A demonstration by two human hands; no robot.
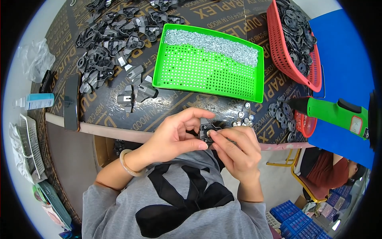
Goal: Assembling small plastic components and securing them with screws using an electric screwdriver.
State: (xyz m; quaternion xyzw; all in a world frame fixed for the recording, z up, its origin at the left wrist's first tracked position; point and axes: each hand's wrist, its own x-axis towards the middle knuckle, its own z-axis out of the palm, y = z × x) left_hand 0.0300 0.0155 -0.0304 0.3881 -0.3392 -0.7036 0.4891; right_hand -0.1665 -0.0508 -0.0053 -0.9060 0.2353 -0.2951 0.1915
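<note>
My left hand (169, 135) grips a small black plastic housing (204, 126) between thumb and fingers, just over the table's near edge. My right hand (240, 153) pinches a small round metal piece (209, 133) against the face of that housing; the fingertips partly cover it. Several similar shiny round metal pieces (241, 114) lie on the table just beyond my right hand. Two more dark plastic housings (126, 98) rest beyond my left hand, near a big heap of the same kind (115, 44).
A green perforated tray (187, 67) holds many small silver screws along its far side. At right stand a red basket (274, 44) of black discs, loose discs (280, 113), a small red basket (305, 124) and a green-and-black tool (334, 115). A bottle of blue liquid (39, 101) is at left.
</note>
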